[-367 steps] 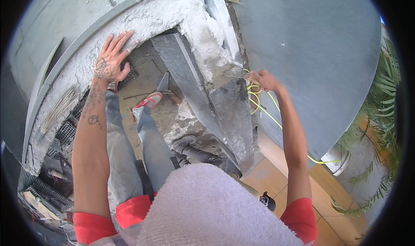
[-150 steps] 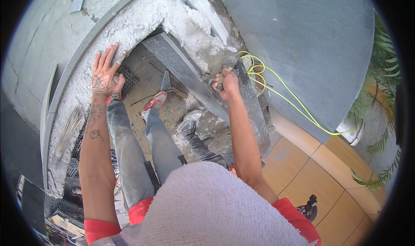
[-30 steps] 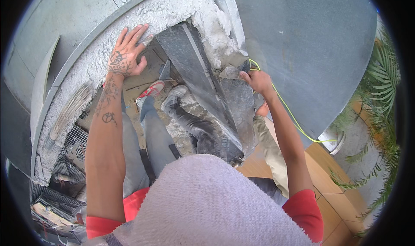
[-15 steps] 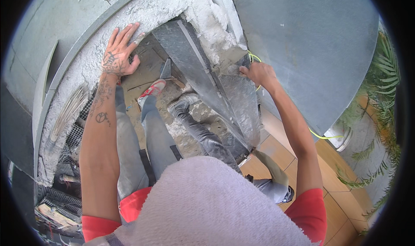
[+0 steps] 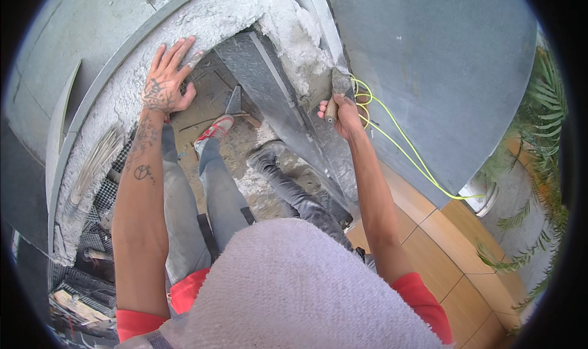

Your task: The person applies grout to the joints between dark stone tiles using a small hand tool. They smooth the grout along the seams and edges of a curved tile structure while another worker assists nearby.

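My left hand (image 5: 165, 82) lies with its fingers spread on the rough whitish mortar (image 5: 211, 19) along the curved edge; nothing is in its grasp. A trowel with a worn wooden handle (image 5: 331, 112) is in my right hand (image 5: 346, 117), whose fingers are wrapped round it. The trowel's grey, mortar-smeared blade (image 5: 340, 82) points away from me, by the end of the mortar and the corner of the grey slab (image 5: 441, 73). Loops of yellow-green string (image 5: 362, 94) lie just right of this hand. My palm hides part of the handle.
Below the mortar, a dark stone panel (image 5: 269, 73) slants across the opening. Legs in light and dark trousers and a red-and-white shoe (image 5: 215, 128) show lower down. Tan tiles (image 5: 438, 251) and palm leaves (image 5: 545, 104) are at the right. Black mesh (image 5: 110, 193) is at the left.
My right hand has drawn left and slightly nearer, turning so that the trowel's handle shows. More of the string is visible. My left hand has barely moved.
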`<state>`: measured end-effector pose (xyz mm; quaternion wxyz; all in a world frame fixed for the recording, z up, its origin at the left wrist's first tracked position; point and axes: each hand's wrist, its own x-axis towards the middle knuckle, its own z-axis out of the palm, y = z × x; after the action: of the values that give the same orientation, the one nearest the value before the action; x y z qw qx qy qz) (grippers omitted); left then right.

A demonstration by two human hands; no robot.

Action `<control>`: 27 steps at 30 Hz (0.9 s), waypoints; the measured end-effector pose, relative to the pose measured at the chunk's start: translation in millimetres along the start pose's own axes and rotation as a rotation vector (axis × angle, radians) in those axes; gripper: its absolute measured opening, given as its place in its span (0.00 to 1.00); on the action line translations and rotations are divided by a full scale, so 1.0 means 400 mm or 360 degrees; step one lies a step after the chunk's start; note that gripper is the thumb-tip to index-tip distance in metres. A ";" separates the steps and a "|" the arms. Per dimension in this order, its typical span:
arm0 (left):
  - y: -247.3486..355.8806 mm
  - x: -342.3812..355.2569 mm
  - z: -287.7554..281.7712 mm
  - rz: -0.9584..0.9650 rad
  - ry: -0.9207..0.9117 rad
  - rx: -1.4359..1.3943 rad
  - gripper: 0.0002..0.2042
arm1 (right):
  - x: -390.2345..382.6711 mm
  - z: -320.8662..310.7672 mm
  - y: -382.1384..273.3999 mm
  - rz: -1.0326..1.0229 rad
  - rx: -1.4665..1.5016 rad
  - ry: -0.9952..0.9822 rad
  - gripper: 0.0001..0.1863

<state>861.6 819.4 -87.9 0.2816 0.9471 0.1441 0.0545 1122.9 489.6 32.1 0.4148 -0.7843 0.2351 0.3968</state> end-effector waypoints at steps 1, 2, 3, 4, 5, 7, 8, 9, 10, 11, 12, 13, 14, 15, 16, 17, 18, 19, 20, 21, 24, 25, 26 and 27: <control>0.000 0.000 -0.001 0.0003 0.0000 0.0022 0.31 | 0.005 0.013 0.012 0.0002 0.0014 0.0020 0.17; 0.000 0.001 0.000 0.0005 0.0007 0.0025 0.31 | 0.008 0.028 0.020 0.0006 0.0026 0.0040 0.18; 0.001 0.002 0.000 0.0008 0.0014 0.0028 0.32 | 0.010 0.040 0.025 0.0009 0.0039 0.0060 0.18; 0.002 0.003 0.001 0.0011 0.0021 0.0030 0.32 | 0.016 0.046 0.033 -0.0027 -0.0007 0.0091 0.19; 0.003 0.003 0.002 0.0009 0.0008 0.0035 0.32 | 0.016 0.050 0.033 -0.0011 -0.0020 0.0086 0.20; 0.000 0.003 0.002 0.0009 -0.0017 0.0043 0.32 | 0.012 0.056 0.033 0.0018 -0.0047 0.0078 0.20; -0.001 0.004 0.003 0.0016 0.0006 0.0029 0.32 | 0.007 0.063 0.034 0.0024 -0.0032 0.0075 0.20; -0.002 0.003 0.004 0.0023 0.0030 0.0015 0.31 | -0.001 0.073 0.041 0.0030 -0.0017 0.0072 0.20; -0.003 0.003 0.006 0.0029 0.0055 0.0000 0.31 | -0.010 0.084 0.050 0.0034 -0.0003 0.0069 0.20; -0.001 0.004 0.004 0.0022 0.0034 0.0005 0.30 | -0.023 0.099 0.056 0.0052 0.0035 0.0081 0.20; 0.000 0.003 0.002 0.0011 0.0010 0.0015 0.30 | -0.041 0.119 0.066 0.0073 0.0073 0.0088 0.19; 0.000 0.002 0.000 -0.0001 -0.0014 0.0025 0.29 | -0.058 0.141 0.075 0.0095 0.0111 0.0094 0.19; -0.001 0.001 -0.002 -0.0007 -0.0012 0.0025 0.29 | -0.076 0.169 0.081 0.0121 0.0140 0.0141 0.18; 0.001 0.004 -0.001 -0.0007 -0.0006 0.0015 0.28 | -0.082 0.179 0.101 0.0095 0.0129 0.0143 0.18; 0.003 0.007 -0.001 -0.0008 0.0000 0.0006 0.28 | -0.083 0.184 0.126 0.0068 0.0118 0.0145 0.17; 0.004 0.009 0.001 0.0004 0.0010 -0.0012 0.28 | -0.084 0.191 0.150 0.0045 0.0108 0.0145 0.17; 0.004 0.007 0.000 0.0009 0.0018 -0.0023 0.28 | -0.092 0.207 0.164 0.0067 0.0128 0.0161 0.16; 0.005 0.006 0.000 0.0014 0.0026 -0.0035 0.29 | -0.106 0.223 0.181 0.0084 0.0125 0.0185 0.16; 0.002 0.001 0.000 -0.0001 0.0010 -0.0033 0.29 | -0.135 0.252 0.188 0.0102 0.0121 0.0201 0.16; 0.001 -0.002 0.001 -0.0015 -0.0005 -0.0037 0.29 | -0.169 0.275 0.185 0.0119 0.0115 0.0223 0.16; 0.002 0.000 0.001 0.0000 0.0042 -0.0040 0.30 | -0.216 0.283 0.191 -0.0082 0.0019 0.0277 0.13; 0.001 0.000 0.000 0.0014 0.0071 -0.0039 0.30 | -0.212 0.274 0.198 -0.0201 -0.0037 0.0297 0.12; 0.001 -0.002 0.001 0.0007 0.0058 -0.0030 0.30 | -0.193 0.256 0.189 -0.0232 -0.0044 0.0344 0.12; 0.001 -0.002 0.001 0.0002 0.0047 -0.0024 0.30 | -0.153 0.231 0.157 -0.0264 -0.0052 0.0395 0.12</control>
<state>861.1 818.5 -87.9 0.2864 0.9442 0.1471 0.0697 1004.4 535.0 21.4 0.4010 -0.8508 0.2125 0.2650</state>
